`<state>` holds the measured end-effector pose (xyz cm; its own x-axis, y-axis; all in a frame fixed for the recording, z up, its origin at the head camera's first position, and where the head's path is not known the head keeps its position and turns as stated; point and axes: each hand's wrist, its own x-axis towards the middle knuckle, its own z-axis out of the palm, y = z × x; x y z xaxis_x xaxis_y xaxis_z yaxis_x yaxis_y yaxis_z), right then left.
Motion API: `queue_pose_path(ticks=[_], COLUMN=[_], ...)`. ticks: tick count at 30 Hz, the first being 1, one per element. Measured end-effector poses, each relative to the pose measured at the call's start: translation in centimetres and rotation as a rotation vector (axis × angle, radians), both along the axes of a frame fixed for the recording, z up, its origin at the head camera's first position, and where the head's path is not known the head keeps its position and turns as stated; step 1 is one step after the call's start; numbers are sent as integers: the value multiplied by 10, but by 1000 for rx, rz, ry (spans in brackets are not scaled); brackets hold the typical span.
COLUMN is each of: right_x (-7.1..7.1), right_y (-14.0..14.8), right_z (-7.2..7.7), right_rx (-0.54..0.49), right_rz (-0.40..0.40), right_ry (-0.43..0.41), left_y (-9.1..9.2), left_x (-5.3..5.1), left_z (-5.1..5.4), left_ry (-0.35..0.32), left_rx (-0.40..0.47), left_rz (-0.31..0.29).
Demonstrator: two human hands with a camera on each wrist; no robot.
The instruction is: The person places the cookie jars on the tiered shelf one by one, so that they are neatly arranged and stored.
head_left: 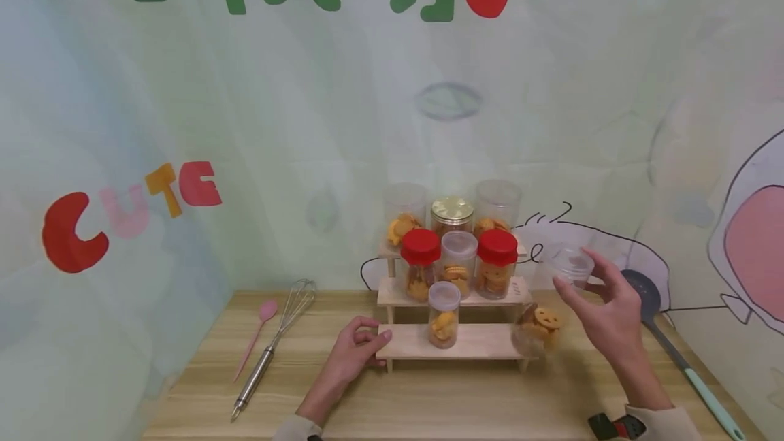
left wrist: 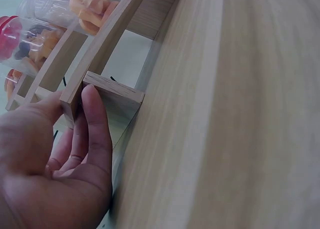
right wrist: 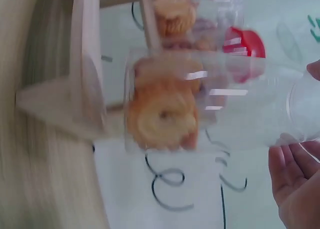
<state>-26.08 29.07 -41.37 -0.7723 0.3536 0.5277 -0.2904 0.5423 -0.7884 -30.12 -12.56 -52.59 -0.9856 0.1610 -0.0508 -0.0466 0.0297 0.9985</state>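
My right hand (head_left: 612,312) holds a clear plastic jar (right wrist: 240,109) by its lid end. Round cookies (right wrist: 162,114) lie in the bottom of that jar, which hangs tilted beside the right end of the lowest shelf. At the other end, my left hand (head_left: 355,352) pinches the edge of the lowest board of a three-step wooden rack (head_left: 478,341), thumb above and fingers below. On that board stands a small clear jar (head_left: 444,315) of cookies. The middle step carries two red-lidded jars (head_left: 420,264) with a clear-lidded jar (head_left: 458,264) between them.
On the top step stand two clear jars (head_left: 406,206) and a gold-lidded jar (head_left: 452,213). A whisk (head_left: 275,346) and a pink spoon (head_left: 254,339) lie left on the wooden table (head_left: 429,403). A dark ladle with a pale green handle (head_left: 674,352) lies right.
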Motion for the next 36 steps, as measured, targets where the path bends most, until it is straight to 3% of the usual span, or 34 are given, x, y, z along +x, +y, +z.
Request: queue_pose_path(ticks=[6, 13, 26, 36], right_x=[1, -1, -5, -4], right_y=[-29, -60, -79, -72], right_z=[-1, -7, -15, -16], right_rx=[-7, 43, 206, 214], right_rz=[154, 227, 245, 281], right_ry=[77, 64, 121, 60], left_y=[-3, -4, -1, 0], left_x=[2, 2, 0, 2], left_z=[0, 0, -3, -3], left_ry=[1, -1, 4, 40], left_rx=[4, -2, -5, -44], left_rz=[-14, -1, -2, 9])
